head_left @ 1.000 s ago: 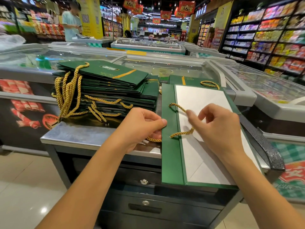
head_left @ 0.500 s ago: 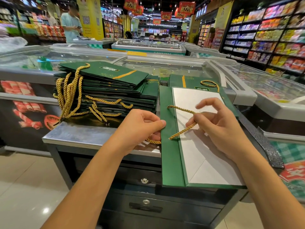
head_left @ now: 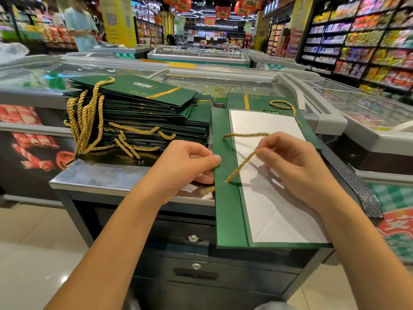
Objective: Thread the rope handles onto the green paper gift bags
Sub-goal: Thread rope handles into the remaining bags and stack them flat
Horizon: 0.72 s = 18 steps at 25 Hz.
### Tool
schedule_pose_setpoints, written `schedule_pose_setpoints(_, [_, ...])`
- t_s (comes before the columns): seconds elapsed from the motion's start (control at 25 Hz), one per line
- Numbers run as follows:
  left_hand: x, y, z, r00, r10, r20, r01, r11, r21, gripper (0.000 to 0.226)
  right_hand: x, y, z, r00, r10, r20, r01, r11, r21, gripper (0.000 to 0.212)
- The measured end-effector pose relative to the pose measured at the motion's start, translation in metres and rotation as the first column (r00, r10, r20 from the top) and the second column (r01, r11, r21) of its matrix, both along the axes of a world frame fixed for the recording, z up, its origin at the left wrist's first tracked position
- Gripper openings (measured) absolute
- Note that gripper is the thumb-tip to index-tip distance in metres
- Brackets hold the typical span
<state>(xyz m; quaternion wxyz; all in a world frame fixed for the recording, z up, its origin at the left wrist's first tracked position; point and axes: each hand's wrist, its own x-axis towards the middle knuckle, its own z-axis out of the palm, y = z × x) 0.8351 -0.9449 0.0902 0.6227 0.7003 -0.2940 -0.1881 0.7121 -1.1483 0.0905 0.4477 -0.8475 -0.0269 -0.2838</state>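
Observation:
A flattened green gift bag [head_left: 225, 211] with a white inner panel lies on the metal counter [head_left: 100, 175], its near end overhanging the edge. A gold rope handle [head_left: 242, 163] runs through two holes in the bag's green left strip. My right hand [head_left: 292, 166] pinches the rope's loop and holds it taut above the white panel. My left hand [head_left: 185, 166] pinches the bag's left edge beside the lower hole, where a short rope end [head_left: 209, 189] sticks out underneath.
A stack of green bags with gold handles [head_left: 138, 113] sits at the counter's back left. Another green bag [head_left: 263, 102] with a rope lies behind the one I hold. Glass-topped freezers surround the counter, and a person stands far left among shelves.
My right hand has drawn the rope up and to the right, so the slack loop is now taut. The rope end under the bag's left edge has shortened. My left hand stayed put.

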Motion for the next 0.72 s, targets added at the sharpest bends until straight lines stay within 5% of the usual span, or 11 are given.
schedule_pose_setpoints(0.36, [-0.0003,-0.0010,-0.0015,1.000,0.018,-0.006,-0.018,1.000,0.023,0.014,-0.0017,0.0012,0.0056,0.984,-0.143,0.104,0.076,0.873,0.482,0.002])
schedule_pose_setpoints(0.72, [-0.0013,-0.0018,-0.0023,1.000,0.013,-0.008,-0.013,1.000,0.016,0.012,0.0023,-0.0048,0.0038,0.917,-0.347,0.197,0.162,0.775,0.610,0.015])
